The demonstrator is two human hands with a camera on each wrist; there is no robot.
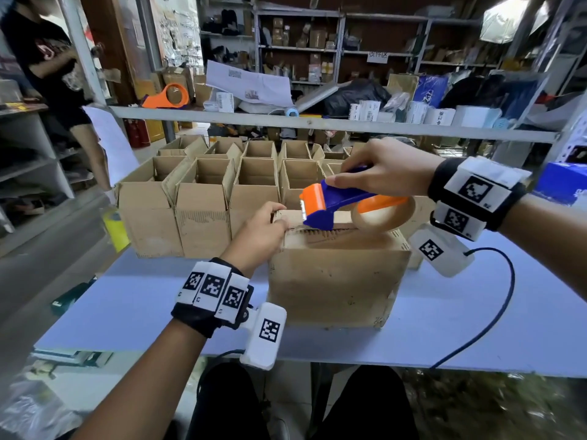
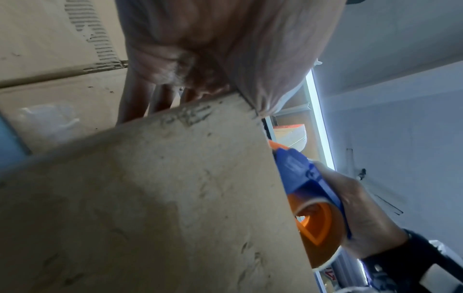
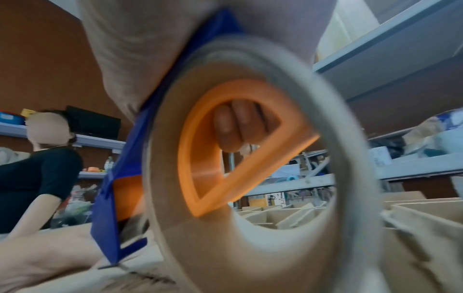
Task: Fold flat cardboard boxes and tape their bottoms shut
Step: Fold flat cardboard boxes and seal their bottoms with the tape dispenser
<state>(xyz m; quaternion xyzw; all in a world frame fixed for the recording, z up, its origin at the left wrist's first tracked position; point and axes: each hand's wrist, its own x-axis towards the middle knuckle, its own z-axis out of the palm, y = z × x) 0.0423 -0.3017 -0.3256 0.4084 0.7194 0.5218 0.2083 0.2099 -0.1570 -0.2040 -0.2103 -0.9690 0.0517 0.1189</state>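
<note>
Since the box (image 1: 336,281), sitting on the table (image 1: 476,328), looks light with bendy flaps, my left grip (image 1: 260,230) clamps its stiffer top left edge while my right grip (image 1: 387,173) wraps the tape dispenser (image 1: 333,201) above its seam.

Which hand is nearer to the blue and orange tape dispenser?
Right. The right hand grips the tape dispenser from above. The left hand holds the box at its left end, just beside the dispenser's blade end.

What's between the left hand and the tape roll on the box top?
The cutter head of the blue-and-orange plastic tape dispenser, on the brown cardboard box; left hand and beige tape roll flank it. Shown in head view.
</note>
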